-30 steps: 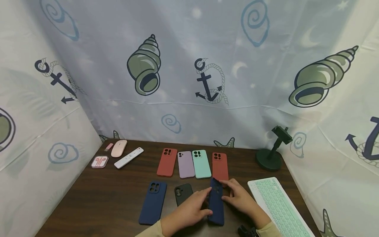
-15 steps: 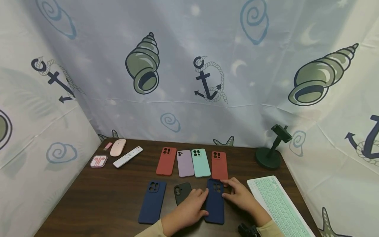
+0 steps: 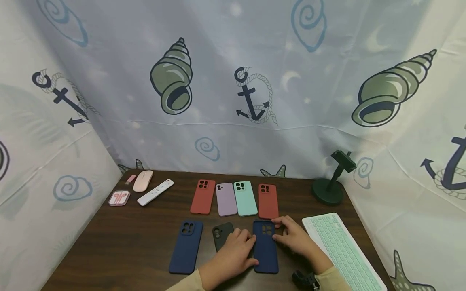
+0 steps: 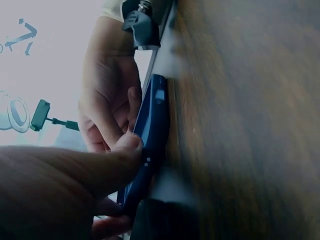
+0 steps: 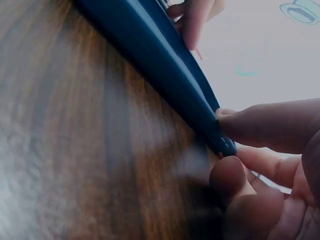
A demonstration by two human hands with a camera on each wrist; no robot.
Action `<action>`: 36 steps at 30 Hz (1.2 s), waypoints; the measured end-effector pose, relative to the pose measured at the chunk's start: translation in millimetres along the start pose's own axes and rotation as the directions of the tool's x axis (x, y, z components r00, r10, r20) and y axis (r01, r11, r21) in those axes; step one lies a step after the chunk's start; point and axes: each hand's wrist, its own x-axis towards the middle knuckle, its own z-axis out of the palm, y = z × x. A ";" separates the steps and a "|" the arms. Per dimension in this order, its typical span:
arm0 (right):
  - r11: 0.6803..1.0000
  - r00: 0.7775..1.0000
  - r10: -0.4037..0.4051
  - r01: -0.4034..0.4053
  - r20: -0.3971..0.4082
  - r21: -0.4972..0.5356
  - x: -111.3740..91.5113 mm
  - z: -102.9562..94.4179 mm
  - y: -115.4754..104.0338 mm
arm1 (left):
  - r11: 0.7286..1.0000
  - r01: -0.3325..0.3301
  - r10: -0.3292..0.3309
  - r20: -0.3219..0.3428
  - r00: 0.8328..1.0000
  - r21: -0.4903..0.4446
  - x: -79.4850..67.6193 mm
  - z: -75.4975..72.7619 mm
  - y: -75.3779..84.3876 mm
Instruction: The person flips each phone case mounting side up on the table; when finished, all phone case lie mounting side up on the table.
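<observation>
Between my two hands is a dark blue phone case (image 3: pixel 265 252), its hollow side facing up and its camera cutouts at the far end. My left hand (image 3: pixel 233 254) holds its left long edge; in the left wrist view the thumb (image 4: pixel 127 145) lies on the rim. With thumb and fingers my right hand (image 3: pixel 293 238) pinches the far right corner. The right wrist view shows that end of the case (image 5: pixel 165 75) slanting close over the wood, fingertips on both sides of it. Partly hidden behind my left hand is a black phone case (image 3: pixel 222 232).
Another blue case (image 3: pixel 186 248) lies at left. Behind stand in a row a red case (image 3: pixel 203 198), a purple one (image 3: pixel 226 200), a mint one (image 3: pixel 245 200) and a second red one (image 3: pixel 268 202). A keyboard (image 3: pixel 344 250) and green stand (image 3: pixel 327 192) are at right; a remote (image 3: pixel 155 192) and mouse (image 3: pixel 143 181) at left.
The blue case between my hands has tipped from a steep tilt to nearly flat, so its inside now shows upward. Both hands have stayed at its edges; the head view has shifted slightly.
</observation>
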 end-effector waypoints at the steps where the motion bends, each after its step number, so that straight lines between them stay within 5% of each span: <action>1: 1.000 1.000 0.011 -0.011 0.005 0.023 0.4 -0.2 -0.3 | 1.000 -0.005 0.005 -0.007 1.000 0.011 -0.2 0.7 -0.6; 14: 0.984 0.995 0.093 -0.096 0.026 0.148 -0.1 -3.0 -5.1 | 0.999 -0.032 0.032 -0.044 0.999 -0.001 2.0 5.9 -5.5; 22: 0.989 0.978 0.083 -0.104 -0.191 -0.102 0.9 6.9 -32.3 | 0.994 -0.093 0.091 -0.032 0.995 -0.059 -0.1 -5.3 -10.8; 24: 0.991 0.976 0.073 -0.094 -0.205 -0.096 3.1 11.1 -43.3 | 0.991 -0.107 0.104 -0.044 0.994 -0.077 -1.5 -11.2 -15.1; 36: 0.993 0.997 -0.021 0.030 -0.080 0.111 28.2 57.3 -97.4 | 0.996 -0.018 0.012 -0.071 0.997 -0.086 -11.3 -51.6 -66.0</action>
